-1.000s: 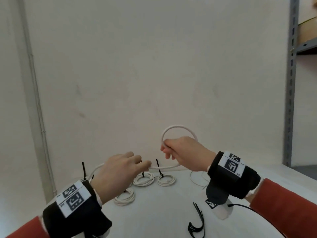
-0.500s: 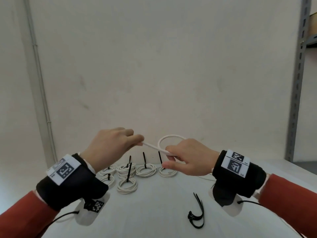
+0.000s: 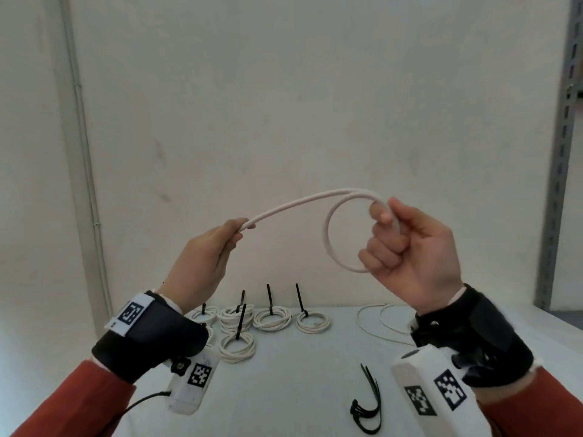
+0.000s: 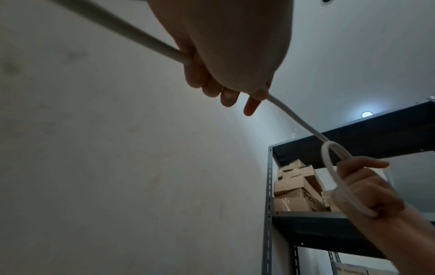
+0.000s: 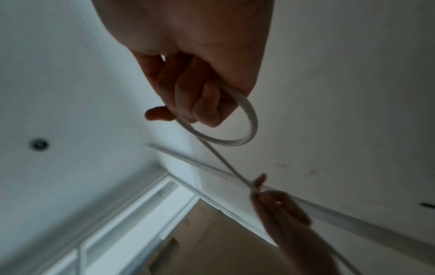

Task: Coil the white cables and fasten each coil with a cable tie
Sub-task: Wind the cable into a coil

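I hold a white cable (image 3: 296,203) in the air above the table. My right hand (image 3: 407,244) grips one round loop of it (image 3: 331,238), thumb and fingers curled round the strand. My left hand (image 3: 214,247) pinches the straight run at its fingertips. In the left wrist view the cable (image 4: 132,39) passes through my left hand (image 4: 230,61) and runs on to the loop (image 4: 334,178). The right wrist view shows the loop (image 5: 249,119) hanging from my right hand (image 5: 195,93).
Several coiled white cables with black ties (image 3: 271,318) lie at the back of the white table (image 3: 299,389). A loose white cable (image 3: 381,323) lies at the back right. Spare black cable ties (image 3: 367,405) lie near the front. A metal shelf upright (image 3: 558,152) stands right.
Both hands have risen well above the table and moved apart. The cable between them has drawn out into a longer run, with the loop kept in my right hand.
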The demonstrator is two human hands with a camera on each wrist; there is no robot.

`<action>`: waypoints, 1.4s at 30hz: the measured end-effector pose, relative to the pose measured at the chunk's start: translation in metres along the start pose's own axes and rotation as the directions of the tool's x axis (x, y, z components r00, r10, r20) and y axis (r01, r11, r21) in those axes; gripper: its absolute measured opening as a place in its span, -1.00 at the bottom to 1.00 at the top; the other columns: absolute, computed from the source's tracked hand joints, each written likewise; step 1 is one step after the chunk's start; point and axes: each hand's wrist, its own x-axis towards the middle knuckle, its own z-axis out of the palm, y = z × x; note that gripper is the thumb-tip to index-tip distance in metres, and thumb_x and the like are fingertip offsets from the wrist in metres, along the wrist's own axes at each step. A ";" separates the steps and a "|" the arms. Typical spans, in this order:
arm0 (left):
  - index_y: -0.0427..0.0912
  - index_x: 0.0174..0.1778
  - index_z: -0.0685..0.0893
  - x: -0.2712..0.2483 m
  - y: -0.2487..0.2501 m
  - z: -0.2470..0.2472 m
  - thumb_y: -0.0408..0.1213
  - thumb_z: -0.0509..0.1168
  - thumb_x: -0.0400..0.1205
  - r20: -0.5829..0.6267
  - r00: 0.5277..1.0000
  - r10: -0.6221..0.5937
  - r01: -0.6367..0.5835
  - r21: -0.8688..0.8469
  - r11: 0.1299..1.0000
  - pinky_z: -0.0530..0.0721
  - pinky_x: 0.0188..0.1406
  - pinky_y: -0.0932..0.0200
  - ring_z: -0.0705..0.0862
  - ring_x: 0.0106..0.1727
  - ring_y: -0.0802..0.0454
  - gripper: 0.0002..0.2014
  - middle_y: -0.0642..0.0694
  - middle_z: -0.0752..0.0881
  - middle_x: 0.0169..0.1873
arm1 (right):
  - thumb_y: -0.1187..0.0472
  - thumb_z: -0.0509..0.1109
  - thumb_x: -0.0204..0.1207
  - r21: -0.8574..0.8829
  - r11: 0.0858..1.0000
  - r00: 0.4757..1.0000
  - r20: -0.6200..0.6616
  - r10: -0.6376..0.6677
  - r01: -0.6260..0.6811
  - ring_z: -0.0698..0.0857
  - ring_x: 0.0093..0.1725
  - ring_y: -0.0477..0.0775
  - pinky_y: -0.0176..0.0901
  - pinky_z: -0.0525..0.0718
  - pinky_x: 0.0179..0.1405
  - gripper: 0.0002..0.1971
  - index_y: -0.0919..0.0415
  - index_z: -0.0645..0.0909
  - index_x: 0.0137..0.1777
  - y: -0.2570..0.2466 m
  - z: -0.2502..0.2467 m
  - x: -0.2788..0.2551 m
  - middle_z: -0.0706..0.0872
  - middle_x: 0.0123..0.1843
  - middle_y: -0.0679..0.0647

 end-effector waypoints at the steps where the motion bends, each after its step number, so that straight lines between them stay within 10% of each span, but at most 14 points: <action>1: 0.10 0.24 0.47 -0.002 -0.004 0.002 -0.06 -0.04 0.69 0.002 1.000 -0.002 0.002 0.015 1.000 0.52 -0.23 0.27 0.57 -0.23 0.05 -0.72 -0.01 0.68 -0.22 | 0.15 0.15 0.62 0.088 0.995 0.998 0.032 -0.053 0.050 0.13 -0.62 -0.01 -0.19 0.26 -0.56 -0.73 0.25 0.60 -0.19 -0.005 -0.002 0.000 0.14 -0.57 -0.05; 6: 0.11 0.34 0.46 -0.020 -0.012 0.009 0.08 -0.15 0.75 0.147 0.988 0.049 -0.088 0.271 0.959 0.52 -0.60 0.18 0.64 -0.43 -0.05 -0.61 0.03 0.64 -0.26 | 0.17 0.05 0.70 0.134 0.922 0.923 -0.189 -0.336 0.363 0.29 -0.54 -0.04 -0.23 0.43 -0.45 -0.66 0.30 0.61 -0.09 -0.027 -0.004 0.001 0.30 -0.51 -0.02; 10: 0.05 0.35 0.49 -0.031 -0.001 0.020 -0.16 0.16 0.59 0.259 0.949 0.178 -0.274 0.406 0.872 0.24 -0.67 0.27 0.55 -0.54 -0.01 -0.62 0.03 0.56 -0.40 | 0.17 0.06 0.70 0.058 0.905 0.860 -0.342 -0.379 0.422 0.46 -0.46 -0.10 -0.30 0.56 -0.29 -0.76 0.23 0.53 -0.02 -0.025 -0.009 0.013 0.44 -0.46 -0.07; 19: -0.03 0.21 0.50 -0.032 0.033 0.018 -0.36 0.07 0.46 0.407 0.822 0.399 -0.547 0.372 0.750 0.40 -0.73 0.25 0.60 -0.46 0.02 -0.60 0.07 0.59 -0.39 | 0.27 0.19 0.69 -0.410 0.908 0.801 -0.512 -0.310 0.089 0.63 -0.40 -0.01 -0.22 0.68 -0.26 -0.83 0.30 0.56 -0.06 0.013 -0.043 0.036 0.66 -0.34 0.05; 23: -0.02 0.18 0.50 -0.024 0.042 0.008 -0.34 0.19 0.47 0.422 0.815 0.397 -0.553 0.359 0.752 0.37 -0.70 0.26 0.61 -0.42 0.03 -0.65 0.07 0.60 -0.37 | 0.32 0.26 0.67 -0.841 0.496 0.896 -0.374 -0.239 -0.218 0.62 -0.46 0.00 -0.24 0.64 -0.34 -0.86 0.28 0.60 -0.11 0.039 -0.049 0.034 0.72 -0.36 0.05; 27: 0.02 0.13 0.54 -0.017 0.044 -0.003 -0.31 0.19 0.51 0.398 0.853 0.337 -0.482 0.356 0.801 0.38 -0.68 0.22 0.64 -0.38 0.01 -0.71 0.08 0.65 -0.32 | 0.25 0.24 0.67 -0.978 -0.075 0.975 -0.202 0.088 -0.196 0.63 -0.42 -0.03 -0.13 0.64 -0.28 -0.82 0.14 0.60 -0.15 0.062 -0.045 0.022 0.71 -0.40 -0.08; 32: 0.07 0.11 0.53 -0.008 0.029 -0.014 -0.12 0.10 0.67 0.323 0.921 0.216 -0.325 0.333 0.885 0.46 -0.68 0.21 0.70 -0.34 -0.02 -0.84 0.09 0.73 -0.24 | 0.00 0.08 0.70 -0.885 0.386 0.961 -0.203 0.185 -0.261 0.32 -0.49 -0.09 -0.31 0.31 -0.43 -0.58 0.22 0.65 -0.20 0.062 -0.032 0.011 0.34 -0.51 -0.04; 38: -0.07 0.20 0.67 -0.009 0.026 0.006 -0.02 -0.01 0.74 0.205 0.978 0.026 -0.022 -0.018 1.000 0.59 -0.22 0.10 0.50 -0.25 0.24 -0.61 0.27 0.49 -0.27 | -0.26 -0.02 0.56 -0.762 0.573 0.952 -0.213 0.220 -0.303 0.12 -0.60 -0.06 -0.29 0.12 -0.56 -0.39 0.15 0.41 -0.55 0.054 -0.009 0.014 0.20 -0.66 -0.11; 42: -0.08 0.18 0.68 -0.007 0.047 0.019 -0.10 0.00 0.75 0.197 0.975 -0.101 0.150 -0.249 0.957 0.44 -0.09 0.38 0.55 -0.13 0.23 -0.65 0.19 0.55 -0.20 | -0.23 0.03 0.60 -0.530 0.786 0.946 -0.233 0.225 -0.317 0.04 -0.67 -0.09 -0.15 -0.01 -0.53 -0.41 0.08 0.25 -0.61 0.053 -0.004 0.018 0.13 -0.70 -0.11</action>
